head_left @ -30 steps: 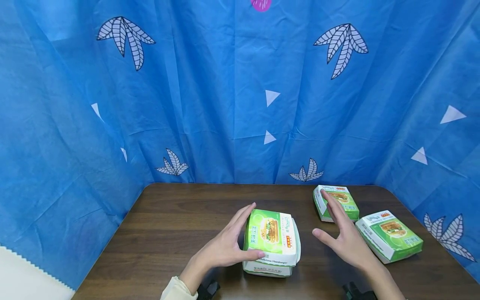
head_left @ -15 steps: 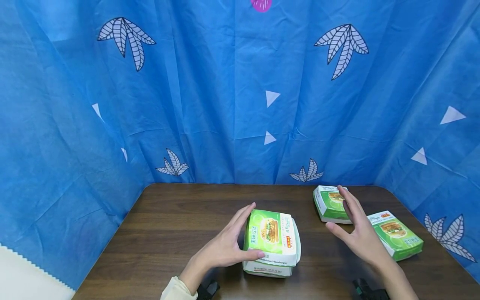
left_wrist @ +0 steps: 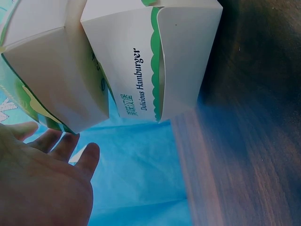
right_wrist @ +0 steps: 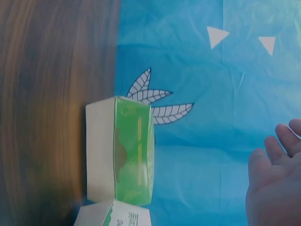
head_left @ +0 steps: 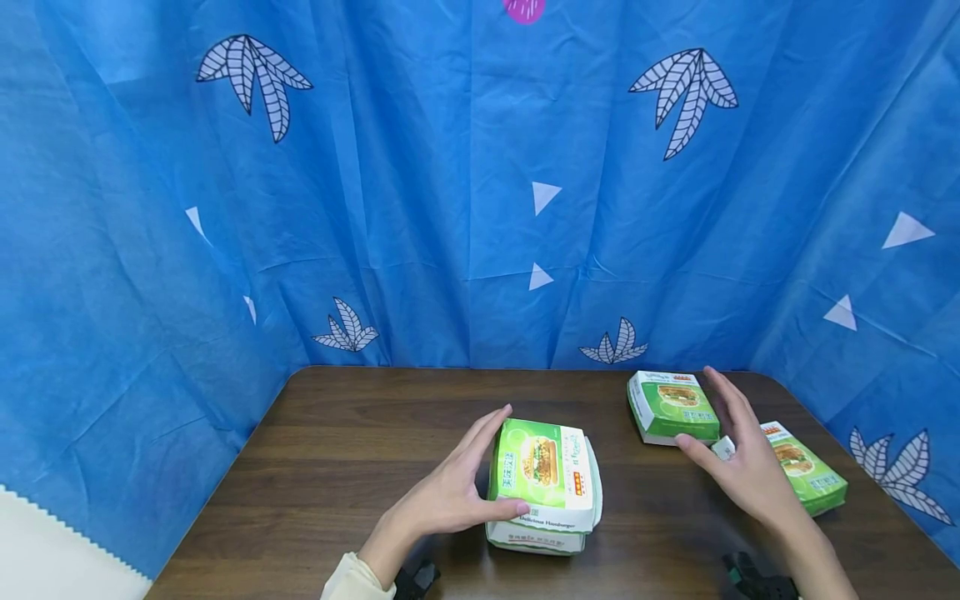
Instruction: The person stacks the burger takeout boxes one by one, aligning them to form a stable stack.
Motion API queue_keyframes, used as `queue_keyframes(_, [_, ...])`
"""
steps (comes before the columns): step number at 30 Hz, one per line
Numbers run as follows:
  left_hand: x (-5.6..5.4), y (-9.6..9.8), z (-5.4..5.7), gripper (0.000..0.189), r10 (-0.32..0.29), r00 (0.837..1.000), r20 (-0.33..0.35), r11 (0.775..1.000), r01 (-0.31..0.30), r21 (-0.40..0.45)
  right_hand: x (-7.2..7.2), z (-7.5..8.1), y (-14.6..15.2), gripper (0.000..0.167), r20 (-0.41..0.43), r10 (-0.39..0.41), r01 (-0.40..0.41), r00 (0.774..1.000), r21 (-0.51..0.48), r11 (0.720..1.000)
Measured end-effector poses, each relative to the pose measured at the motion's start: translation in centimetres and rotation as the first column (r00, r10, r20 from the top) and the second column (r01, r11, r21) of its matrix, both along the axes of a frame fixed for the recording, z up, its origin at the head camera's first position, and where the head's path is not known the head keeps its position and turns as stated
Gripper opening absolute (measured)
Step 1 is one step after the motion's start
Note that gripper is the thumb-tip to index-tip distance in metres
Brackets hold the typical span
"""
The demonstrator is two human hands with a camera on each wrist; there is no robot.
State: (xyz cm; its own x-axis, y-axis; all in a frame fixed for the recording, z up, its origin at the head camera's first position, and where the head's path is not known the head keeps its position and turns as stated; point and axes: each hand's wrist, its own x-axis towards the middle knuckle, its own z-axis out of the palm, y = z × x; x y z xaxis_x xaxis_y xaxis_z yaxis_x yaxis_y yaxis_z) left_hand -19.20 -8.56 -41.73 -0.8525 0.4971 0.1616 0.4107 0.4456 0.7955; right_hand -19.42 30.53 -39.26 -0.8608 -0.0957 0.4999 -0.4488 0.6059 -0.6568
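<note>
The upper box (head_left: 534,462) is showing a bright green-and-white lid with a hamburger picture and the words "Delicious Hamburger". It is sitting on the lower box (head_left: 525,542), the two stacked slightly out of line near the middle of the brown surface (head_left: 360,454). The left hand (head_left: 446,493) is spreading its thumb and fingers around the upper box's left side; whether they are pinching it, I cannot tell.

Compared with a second ago, the right hand (head_left: 750,475), thumb and fingers spread, is appearing farther right, away from the stack. It is now leaving the back box (head_left: 678,408) largely uncovered and is partly hiding the right-hand box (head_left: 817,471). The stack and left hand are staying put.
</note>
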Motion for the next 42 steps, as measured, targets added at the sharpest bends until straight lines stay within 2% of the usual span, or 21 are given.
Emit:
queue_keyframes(6, [0.0, 0.0, 0.0, 0.104, -0.004, 1.000, -0.001, 1.000, 0.004, 0.006, -0.1, 0.0, 1.1, 0.094, 0.024, -0.056, 0.056, 0.998, 0.011, 0.998])
queue_keyframes(15, [0.0, 0.0, 0.1, 0.104, -0.001, 1.000, 0.006, 1.000, 0.001, 0.008, -0.3, -0.4, 2.3, 0.094, 0.040, -0.099, 0.098, 0.994, 0.010, 0.995])
queue_keyframes(25, [0.0, 0.1, -0.1, 0.104, 0.000, 1.000, 0.001, 1.000, 0.000, 0.003, -0.4, -0.9, 3.9, 0.095, 0.107, -0.143, 0.142, 0.984, 0.011, 0.990])
queue_keyframes(42, [0.0, -0.1, -0.2, 0.103, 0.002, 1.000, 0.004, 1.000, -0.002, 0.005, -0.6, -2.0, 6.3, 0.100, 0.141, -0.233, 0.229, 0.962, 0.047, 0.972])
